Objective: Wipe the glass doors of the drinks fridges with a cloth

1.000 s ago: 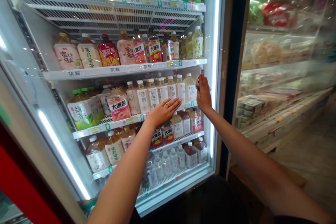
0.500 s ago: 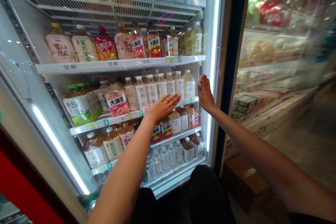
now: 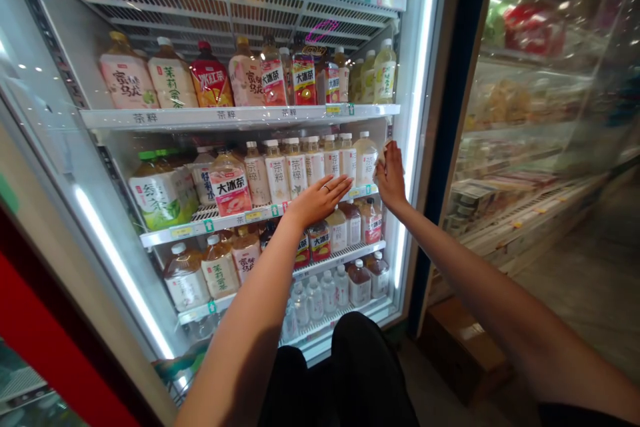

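My left hand (image 3: 324, 196), with a ring on one finger, lies flat with its fingers stretched out against the glass door (image 3: 320, 32) of a drinks fridge. My right hand (image 3: 392, 179) is raised near the door's right edge, its fingers pressed together over a pale, crumpled cloth or tissue (image 3: 383, 155) held to the glass. Behind the glass, white-labelled tea bottles (image 3: 296, 168) line the middle shelf between and left of my hands. A larger bottle (image 3: 367, 159) stands just left of my right hand.
A lit strip (image 3: 413, 93) runs down the fridge's right side, and another (image 3: 123, 273) down its left. Shelved goods (image 3: 520, 147) stand in a case to the right. On the floor sits a cardboard box (image 3: 465, 340). My black-clad knees (image 3: 367, 360) are close below.
The view has shifted slightly, so the fridge appears farther right. My right hand sits a little closer to the large bottle. My left hand stays flat on the glass. One knee appears farther left.
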`<move>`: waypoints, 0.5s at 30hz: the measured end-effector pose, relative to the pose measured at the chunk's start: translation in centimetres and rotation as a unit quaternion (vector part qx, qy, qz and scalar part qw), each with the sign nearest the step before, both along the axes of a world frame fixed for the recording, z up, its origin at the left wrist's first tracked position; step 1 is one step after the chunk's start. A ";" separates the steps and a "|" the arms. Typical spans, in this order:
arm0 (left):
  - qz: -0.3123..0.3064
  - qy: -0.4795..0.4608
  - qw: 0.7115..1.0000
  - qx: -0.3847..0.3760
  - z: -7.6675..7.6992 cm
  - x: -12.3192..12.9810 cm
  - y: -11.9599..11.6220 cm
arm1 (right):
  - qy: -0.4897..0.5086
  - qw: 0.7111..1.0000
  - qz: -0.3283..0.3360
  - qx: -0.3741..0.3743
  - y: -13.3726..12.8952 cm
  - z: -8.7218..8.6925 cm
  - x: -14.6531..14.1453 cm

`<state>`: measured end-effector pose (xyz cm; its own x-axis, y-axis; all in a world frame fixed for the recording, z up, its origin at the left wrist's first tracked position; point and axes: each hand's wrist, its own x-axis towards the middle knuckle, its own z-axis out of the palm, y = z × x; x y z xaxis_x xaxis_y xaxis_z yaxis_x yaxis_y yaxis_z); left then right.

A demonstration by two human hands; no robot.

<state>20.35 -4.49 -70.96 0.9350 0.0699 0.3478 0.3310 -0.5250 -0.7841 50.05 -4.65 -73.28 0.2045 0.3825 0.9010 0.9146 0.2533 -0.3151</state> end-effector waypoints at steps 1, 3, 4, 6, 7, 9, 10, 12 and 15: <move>0.000 -0.001 1.000 -0.005 0.0 0.0 0.0 | -0.014 1.000 0.006 -0.005 -0.2 0.0 -0.4; 0.000 -0.001 1.000 -0.013 0.0 0.0 0.1 | -0.039 0.999 0.022 -0.012 -0.5 0.4 -0.9; 0.000 -0.001 1.000 -0.015 0.0 0.0 0.1 | -0.046 0.998 0.029 -0.012 -0.6 0.6 -1.0; 0.000 -0.001 1.000 -0.015 0.0 -0.1 0.1 | -0.050 0.998 0.034 -0.008 -0.7 1.0 -1.1; 0.000 -0.001 1.000 -0.014 0.0 -0.1 0.1 | -0.046 0.998 0.033 -0.005 -0.8 1.0 -1.0; 0.001 0.000 1.000 -0.011 0.0 -0.1 0.0 | -0.036 0.999 0.029 -0.002 -0.9 0.7 -1.1; 0.002 0.001 1.000 -0.009 0.0 -0.1 0.0 | -0.033 0.999 0.027 -0.001 -1.0 0.4 -1.2; 0.002 0.001 1.000 -0.007 0.0 -0.1 0.0 | -0.040 0.999 0.028 -0.004 -1.2 0.0 -1.5; 0.003 0.002 1.000 -0.006 0.1 0.0 0.0 | -0.074 0.996 0.044 -0.014 -1.4 0.2 -1.8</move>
<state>20.32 -4.50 -70.89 0.9360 0.0807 0.3426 0.3310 -0.5327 -0.7789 48.26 -6.00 -73.05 0.0349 0.4188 0.9074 0.9261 0.3278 -0.1869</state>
